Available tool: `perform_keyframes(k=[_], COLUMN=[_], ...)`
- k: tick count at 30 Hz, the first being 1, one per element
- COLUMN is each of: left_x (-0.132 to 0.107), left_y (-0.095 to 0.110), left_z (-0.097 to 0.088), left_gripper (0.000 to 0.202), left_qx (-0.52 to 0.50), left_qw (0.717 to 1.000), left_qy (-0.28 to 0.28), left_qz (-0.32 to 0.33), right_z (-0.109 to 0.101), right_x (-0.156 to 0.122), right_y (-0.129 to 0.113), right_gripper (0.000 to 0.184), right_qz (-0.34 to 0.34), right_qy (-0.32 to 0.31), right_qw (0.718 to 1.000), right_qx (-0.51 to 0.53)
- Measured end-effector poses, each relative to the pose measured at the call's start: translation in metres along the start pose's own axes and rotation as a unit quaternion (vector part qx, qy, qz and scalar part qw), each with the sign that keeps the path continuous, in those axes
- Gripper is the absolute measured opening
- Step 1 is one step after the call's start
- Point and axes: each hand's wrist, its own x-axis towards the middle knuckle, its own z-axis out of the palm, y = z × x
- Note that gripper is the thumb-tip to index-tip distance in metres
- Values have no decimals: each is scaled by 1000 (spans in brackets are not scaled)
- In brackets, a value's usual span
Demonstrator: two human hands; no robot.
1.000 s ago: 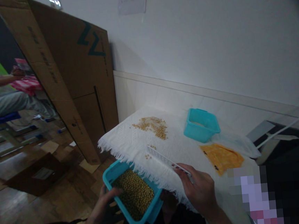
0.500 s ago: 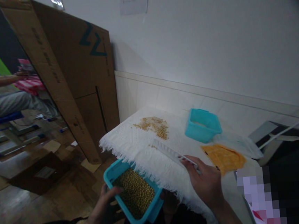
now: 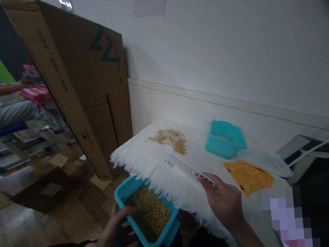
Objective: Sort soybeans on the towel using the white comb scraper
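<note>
My left hand (image 3: 120, 223) grips the left rim of a turquoise plastic basket (image 3: 119, 196), its thumb over the edge. Soybeans (image 3: 151, 213) fill the lower part of this basket, held tilted under the table's fringed edge. In my right hand (image 3: 224, 199) is a long white plastic strip (image 3: 185, 167) with a row of slots or teeth; its exact kind is unclear. The strip lies low over the white cloth (image 3: 144, 152). Beyond its tip, a few stray beans (image 3: 168, 163) lie in front of a larger spread of soybeans (image 3: 179, 145).
A second turquoise basket (image 3: 226, 139) stands by the wall, with an orange cloth (image 3: 249, 175) and a clear plastic bag (image 3: 267, 162) near it. At left rises a tall cardboard box (image 3: 100, 79). Behind it, another person's arm (image 3: 0, 88) and legs show.
The view has shifted slightly, moving the scene a little to the right. Both hands keep their holds, and the beans look the same.
</note>
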Motion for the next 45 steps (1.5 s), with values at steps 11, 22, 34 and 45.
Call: perform_keyframes(k=[11,22,34,45], left_x=[-1,4,-1,-1], left_y=[-2,-1,4,4], left_z=[6,2,2,5], left_gripper=[75,78,82,83], left_qx=[16,9,18,6], left_qw=[1000,999,1000,999], left_qy=[14,23,8,22], left_qz=[23,32,22,27], right_z=[5,6,7,17], right_x=[3,0,10,-3], right_y=[-1,-6,-11,-19], right_gripper=[60,41,57,42], right_qz=[-10,-38,17,0], right_qy=[-17,-65,-14,-61], right_qw=[1000,994,1000,992], right_qx=[16,81,17,110])
